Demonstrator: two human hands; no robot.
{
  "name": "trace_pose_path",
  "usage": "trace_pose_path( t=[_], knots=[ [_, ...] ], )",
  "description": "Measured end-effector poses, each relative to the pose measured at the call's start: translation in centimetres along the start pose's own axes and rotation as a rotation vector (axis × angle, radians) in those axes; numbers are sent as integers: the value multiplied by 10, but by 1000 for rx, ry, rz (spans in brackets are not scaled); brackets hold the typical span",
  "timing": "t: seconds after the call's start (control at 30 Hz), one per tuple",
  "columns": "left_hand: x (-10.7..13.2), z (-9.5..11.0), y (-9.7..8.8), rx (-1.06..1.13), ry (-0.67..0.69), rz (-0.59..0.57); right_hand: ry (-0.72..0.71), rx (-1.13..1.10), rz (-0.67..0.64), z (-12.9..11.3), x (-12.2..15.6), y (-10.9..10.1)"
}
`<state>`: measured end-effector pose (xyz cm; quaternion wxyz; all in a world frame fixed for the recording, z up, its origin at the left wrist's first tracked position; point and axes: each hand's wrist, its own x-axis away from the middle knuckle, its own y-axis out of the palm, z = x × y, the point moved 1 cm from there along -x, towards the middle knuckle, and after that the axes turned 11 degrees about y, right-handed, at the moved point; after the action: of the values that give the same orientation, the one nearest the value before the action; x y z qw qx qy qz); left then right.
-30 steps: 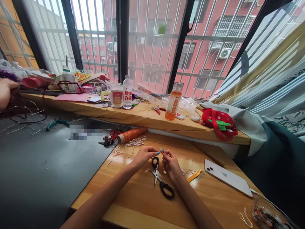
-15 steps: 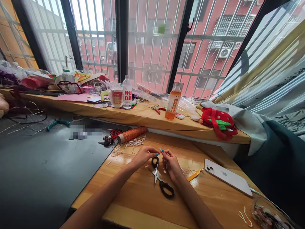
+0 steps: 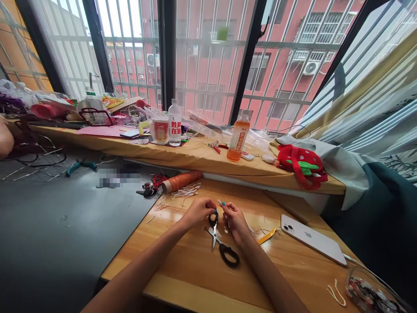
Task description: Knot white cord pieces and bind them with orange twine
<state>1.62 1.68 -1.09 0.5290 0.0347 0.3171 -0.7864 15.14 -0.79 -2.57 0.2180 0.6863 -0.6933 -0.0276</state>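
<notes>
over the middle of the wooden table (image 3: 182,278), i view through the head camera two bare hands, their fingertips near each other with a narrow gap between. the right hand (image 3: 235,219) pinches a small white piece (image 3: 219,202) between thumb and forefinger, one end projecting up and to the left; the piece is held above the tabletop. the left hand (image 3: 200,213) has its thumb and forefinger drawn together; from my distant post i cannot tell whether anything lies between them. below the hands, a pair of scissors (image 3: 214,237) rests with blades parted, one black loop beside the left fingertips, the other nearer the right forearm. at the far left corner i note a spool of orange cord (image 3: 182,180), with loose white strings (image 3: 189,191) just in front of it. right of the right forearm lie a yellow strip (image 3: 267,236) and, beyond it, a white phone (image 3: 312,239), back upward. at the near right are a bent white cord (image 3: 337,293) and beads (image 3: 365,293). part of another person (image 3: 4,138) shows at the left edge.
</notes>
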Motion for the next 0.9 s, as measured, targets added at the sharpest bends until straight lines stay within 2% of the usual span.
trace_pose_path(
  t=[0.17, 0.53, 0.67, 0.9],
  knots=[
    [1, -2, -1, -30, 9, 13, -15, 72, 31, 4, -3, -2],
    [1, -4, 2, 0, 42, 41, -175, 239, 115, 9, -6, -4],
    [1, -1, 2, 132, 45, 36, -241, 293, 161, 7, -3, -2],
    [1, -4, 2, 503, -101, 62, -260, 293, 192, 8, -1, 1]
  ],
)
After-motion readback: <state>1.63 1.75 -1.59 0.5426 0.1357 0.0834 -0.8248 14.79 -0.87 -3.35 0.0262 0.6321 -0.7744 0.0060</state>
